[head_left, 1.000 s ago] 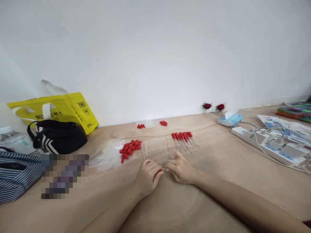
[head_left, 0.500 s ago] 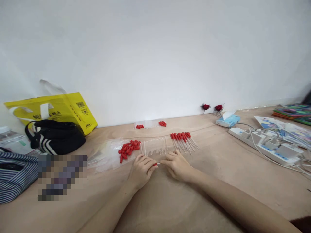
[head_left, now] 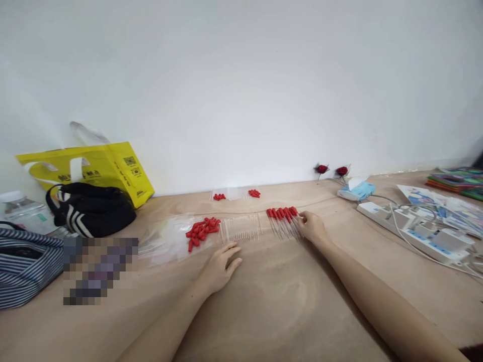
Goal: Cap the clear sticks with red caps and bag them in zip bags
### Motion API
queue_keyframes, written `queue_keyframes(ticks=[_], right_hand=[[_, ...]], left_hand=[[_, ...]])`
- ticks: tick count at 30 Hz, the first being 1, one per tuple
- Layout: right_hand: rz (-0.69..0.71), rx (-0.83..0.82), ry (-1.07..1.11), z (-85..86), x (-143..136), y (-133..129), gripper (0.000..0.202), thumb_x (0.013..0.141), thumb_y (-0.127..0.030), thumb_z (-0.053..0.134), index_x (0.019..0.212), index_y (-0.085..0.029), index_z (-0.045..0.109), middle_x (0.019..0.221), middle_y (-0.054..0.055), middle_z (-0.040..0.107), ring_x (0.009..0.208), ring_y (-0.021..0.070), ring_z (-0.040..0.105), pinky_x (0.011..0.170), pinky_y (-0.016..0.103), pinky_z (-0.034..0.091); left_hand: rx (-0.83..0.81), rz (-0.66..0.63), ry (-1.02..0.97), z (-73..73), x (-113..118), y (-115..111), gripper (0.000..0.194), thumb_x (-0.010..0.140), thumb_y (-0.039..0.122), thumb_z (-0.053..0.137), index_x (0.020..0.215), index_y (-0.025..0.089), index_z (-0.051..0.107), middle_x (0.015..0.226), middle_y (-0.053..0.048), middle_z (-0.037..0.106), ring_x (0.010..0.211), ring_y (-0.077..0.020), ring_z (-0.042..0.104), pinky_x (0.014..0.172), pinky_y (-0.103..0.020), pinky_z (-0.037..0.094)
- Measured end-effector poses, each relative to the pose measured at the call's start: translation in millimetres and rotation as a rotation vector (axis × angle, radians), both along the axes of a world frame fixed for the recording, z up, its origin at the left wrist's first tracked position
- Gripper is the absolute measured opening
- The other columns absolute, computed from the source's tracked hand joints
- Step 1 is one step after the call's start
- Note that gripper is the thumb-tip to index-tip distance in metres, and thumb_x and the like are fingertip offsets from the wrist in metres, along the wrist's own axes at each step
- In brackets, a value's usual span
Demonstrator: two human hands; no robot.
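the left hand (head_left: 221, 267) is spread; clear tubes (head_left: 241, 229) lie just beyond it, loose red caps (head_left: 202, 232) beyond and left. red-capped tubes (head_left: 280, 214) lie just left of the right hand (head_left: 312, 227); whether it pinches one, i cannot tell.

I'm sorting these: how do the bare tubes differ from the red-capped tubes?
The bare tubes show no red; the red-capped tubes have red far ends. The bare tubes lie nearer the left hand; the red-capped tubes, the right hand. Both have slender, clear shafts.
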State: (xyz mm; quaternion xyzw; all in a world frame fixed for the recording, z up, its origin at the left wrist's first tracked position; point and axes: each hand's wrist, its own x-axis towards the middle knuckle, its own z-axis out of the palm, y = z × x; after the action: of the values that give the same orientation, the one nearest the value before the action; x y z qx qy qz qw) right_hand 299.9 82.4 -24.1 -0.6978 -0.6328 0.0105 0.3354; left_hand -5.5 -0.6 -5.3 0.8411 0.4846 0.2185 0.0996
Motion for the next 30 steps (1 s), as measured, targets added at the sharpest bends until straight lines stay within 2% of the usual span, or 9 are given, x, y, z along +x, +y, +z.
queue_keyframes(ticks=[6,12,16,20,22,25,27,30], right_hand=[[0.017,-0.014,-0.042,-8.2,-0.6,5.6,0.024,0.077,-0.026,0.042,0.08,-0.014,0.062,0.075,0.009,0.063,0.07,0.0185,0.056,0.063,0.025,0.037],[-0.004,-0.018,-0.106,-5.3,-3.8,-0.4,0.024,0.08,-0.027,0.042,0.083,-0.015,0.063,0.081,0.01,0.063,0.077,0.0196,0.055,0.069,0.028,0.033],[-0.029,0.082,-0.236,2.8,-26.7,-12.3,0.023,0.08,-0.026,0.042,0.082,-0.018,0.063,0.086,0.01,0.063,0.087,0.0226,0.052,0.075,0.034,0.028],[0.143,0.144,-0.291,13.2,-66.9,-22.5,0.025,0.081,-0.029,0.042,0.073,-0.018,0.063,0.079,0.007,0.065,0.082,0.0204,0.052,0.076,0.033,0.025],[0.194,0.059,-0.281,19.5,-87.9,-22.7,0.026,0.081,-0.03,0.042,0.074,-0.018,0.064,0.078,0.008,0.066,0.08,0.0202,0.053,0.074,0.034,0.025],[0.095,-0.157,-0.232,28.0,-112.7,-15.0,0.029,0.081,-0.032,0.041,0.079,-0.016,0.065,0.08,0.012,0.066,0.082,0.0228,0.056,0.074,0.036,0.025],[0.038,-0.241,-0.206,31.1,-123.1,-6.9,0.031,0.08,-0.033,0.041,0.078,-0.014,0.065,0.08,0.014,0.066,0.08,0.0244,0.057,0.074,0.037,0.026],[0.001,-0.296,-0.183,31.4,-130.9,3.9,0.033,0.078,-0.035,0.043,0.078,-0.011,0.065,0.078,0.016,0.066,0.076,0.0258,0.059,0.074,0.039,0.026]], left_hand=[[0.003,-0.004,-0.003,1.7,0.6,-0.6,0.028,0.081,0.024,0.047,0.105,0.018,0.059,0.118,-0.009,0.055,0.11,-0.0208,0.049,0.093,-0.039,0.039],[-0.006,-0.009,-0.02,1.5,-0.7,-0.3,0.029,0.082,0.025,0.047,0.106,0.017,0.059,0.119,-0.01,0.055,0.11,-0.0212,0.05,0.093,-0.039,0.039],[0.009,-0.023,-0.064,0.7,0.0,-1.2,0.026,0.08,0.024,0.049,0.103,0.019,0.06,0.117,-0.008,0.056,0.107,-0.0212,0.051,0.091,-0.039,0.041],[0.065,-0.003,-0.099,0.3,-1.1,0.9,0.022,0.077,0.022,0.052,0.097,0.02,0.062,0.105,-0.006,0.06,0.096,-0.0195,0.056,0.083,-0.035,0.044],[0.151,0.104,-0.092,2.3,-6.3,5.2,0.015,0.076,0.023,0.053,0.087,0.02,0.063,0.093,-0.005,0.062,0.087,-0.0197,0.057,0.078,-0.034,0.045],[0.348,0.396,-0.006,9.6,-21.6,14.7,0.009,0.075,0.023,0.054,0.074,0.02,0.063,0.081,-0.004,0.06,0.08,-0.0223,0.054,0.071,-0.035,0.042],[0.443,0.577,0.102,15.1,-34.3,20.9,0.009,0.074,0.024,0.054,0.075,0.021,0.063,0.082,-0.006,0.059,0.081,-0.0249,0.052,0.068,-0.035,0.04],[0.479,0.691,0.257,19.7,-49.8,27.7,0.013,0.073,0.027,0.055,0.079,0.021,0.064,0.085,-0.008,0.058,0.083,-0.027,0.049,0.065,-0.035,0.037]])
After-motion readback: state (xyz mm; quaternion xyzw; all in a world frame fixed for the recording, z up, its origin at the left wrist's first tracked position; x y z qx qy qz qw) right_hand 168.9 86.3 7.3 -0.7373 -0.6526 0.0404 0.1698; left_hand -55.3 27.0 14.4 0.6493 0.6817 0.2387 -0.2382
